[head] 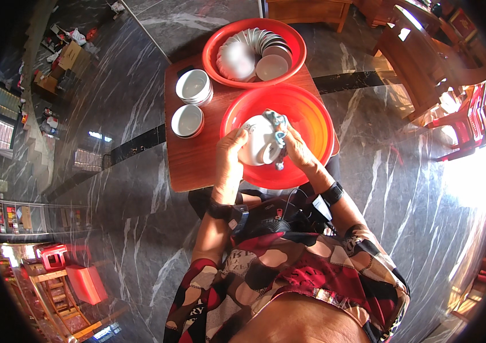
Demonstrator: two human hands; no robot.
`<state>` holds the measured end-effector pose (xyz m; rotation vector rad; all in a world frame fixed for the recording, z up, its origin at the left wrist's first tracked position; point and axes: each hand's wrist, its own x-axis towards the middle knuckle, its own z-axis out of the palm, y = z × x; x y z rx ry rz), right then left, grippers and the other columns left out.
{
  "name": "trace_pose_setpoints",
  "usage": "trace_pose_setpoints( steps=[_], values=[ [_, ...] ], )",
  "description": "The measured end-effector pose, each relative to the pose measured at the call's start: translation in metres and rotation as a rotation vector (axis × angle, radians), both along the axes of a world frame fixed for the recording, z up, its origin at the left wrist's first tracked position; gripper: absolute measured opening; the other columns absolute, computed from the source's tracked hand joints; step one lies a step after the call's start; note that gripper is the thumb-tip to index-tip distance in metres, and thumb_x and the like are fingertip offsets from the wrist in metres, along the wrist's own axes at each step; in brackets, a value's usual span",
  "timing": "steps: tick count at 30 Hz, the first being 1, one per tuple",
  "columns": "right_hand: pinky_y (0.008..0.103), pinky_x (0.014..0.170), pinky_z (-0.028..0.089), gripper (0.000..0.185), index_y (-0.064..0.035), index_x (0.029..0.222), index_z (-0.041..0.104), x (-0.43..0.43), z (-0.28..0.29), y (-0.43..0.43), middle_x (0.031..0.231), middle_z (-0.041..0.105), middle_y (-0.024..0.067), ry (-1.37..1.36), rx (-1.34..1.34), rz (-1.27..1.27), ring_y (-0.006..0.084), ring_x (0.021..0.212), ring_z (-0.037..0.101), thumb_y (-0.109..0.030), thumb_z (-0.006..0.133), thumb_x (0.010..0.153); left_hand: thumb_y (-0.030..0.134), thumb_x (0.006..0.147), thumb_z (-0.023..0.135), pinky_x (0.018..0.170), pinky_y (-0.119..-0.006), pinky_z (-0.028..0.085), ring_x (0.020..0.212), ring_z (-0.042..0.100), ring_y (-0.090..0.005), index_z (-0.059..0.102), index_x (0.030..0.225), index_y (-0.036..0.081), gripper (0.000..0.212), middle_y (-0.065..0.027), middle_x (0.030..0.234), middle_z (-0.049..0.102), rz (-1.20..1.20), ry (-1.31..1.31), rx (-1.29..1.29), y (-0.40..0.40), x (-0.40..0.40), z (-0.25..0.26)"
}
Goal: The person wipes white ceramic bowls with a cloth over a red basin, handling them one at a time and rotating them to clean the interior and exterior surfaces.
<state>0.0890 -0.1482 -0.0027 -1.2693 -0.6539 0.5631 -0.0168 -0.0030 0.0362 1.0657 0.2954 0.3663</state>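
My left hand grips the rim of a white bowl, which is tipped so its outside and foot ring face up. On the bowl's right side, my right hand presses a crumpled patterned cloth against it. Both hands are over a red plastic basin on a wooden table. Whatever lies at the basin's bottom beneath the bowl is hidden. Behind it stands a second red basin with a ring of nested white bowls and a single white bowl inside.
Two short stacks of white bowls, a far stack and a near stack, stand on the left of the wooden table. Wooden furniture and stacked red stools are at the right. A cardboard box sits far left.
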Motion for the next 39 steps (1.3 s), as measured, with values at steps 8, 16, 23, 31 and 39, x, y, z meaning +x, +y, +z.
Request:
trace_pose_setpoints(
  steps=[8,16,23,31,39],
  values=[
    [0.0233,0.057,0.046,0.048,-0.0014,0.124,0.048,-0.005,-0.059,0.004,0.089,0.059,0.0065,-0.250,0.058,-0.155,0.0114,0.066,0.057,-0.040,0.031,0.100,0.020,0.092,0.057,0.077,-0.024,0.045,0.082,0.056,-0.0069,0.065,0.094,0.003,0.019,0.0008,0.091,0.063,0.073,-0.118,-0.204,0.005,0.002,-0.007],
    [0.0331,0.098,0.038,0.049,-0.0018,0.132,0.044,-0.001,0.009,0.008,0.124,0.048,0.0132,-0.100,-0.039,-0.039,0.0225,0.117,0.047,-0.035,0.044,0.096,0.022,0.092,0.058,0.074,-0.023,0.045,0.080,0.057,-0.0053,0.066,0.095,0.003,0.021,0.0003,0.085,0.064,-0.049,0.067,0.173,0.001,0.001,-0.004],
    [0.0514,0.102,0.033,0.063,-0.0046,0.132,0.045,-0.024,0.029,0.014,0.134,0.041,0.0211,-1.003,-0.292,-0.210,0.0399,0.123,0.040,-0.037,0.064,0.081,0.045,0.094,0.051,0.081,-0.029,0.047,0.095,0.058,-0.0135,0.057,0.114,-0.001,0.051,-0.0065,0.105,0.060,-0.077,0.101,-0.121,0.003,0.007,-0.021],
    [0.0487,0.099,0.036,0.052,-0.0068,0.123,0.053,-0.021,0.034,0.021,0.125,0.049,0.0157,-1.035,-0.288,-0.180,0.0356,0.119,0.045,-0.026,0.066,0.076,0.053,0.092,0.049,0.081,-0.028,0.049,0.095,0.059,-0.0146,0.056,0.115,0.000,0.059,-0.0079,0.107,0.060,0.015,0.065,-0.145,-0.005,0.006,-0.019],
    [0.0345,0.075,0.044,0.028,-0.0034,0.102,0.057,0.005,0.010,0.017,0.092,0.058,0.0103,-0.086,-0.080,-0.081,0.0202,0.084,0.055,-0.029,0.051,0.093,0.026,0.090,0.062,0.057,-0.021,0.030,0.064,0.039,-0.0020,0.055,0.067,0.009,0.029,0.0080,0.067,0.046,-0.043,0.059,0.219,-0.006,0.001,-0.008]
  ],
)
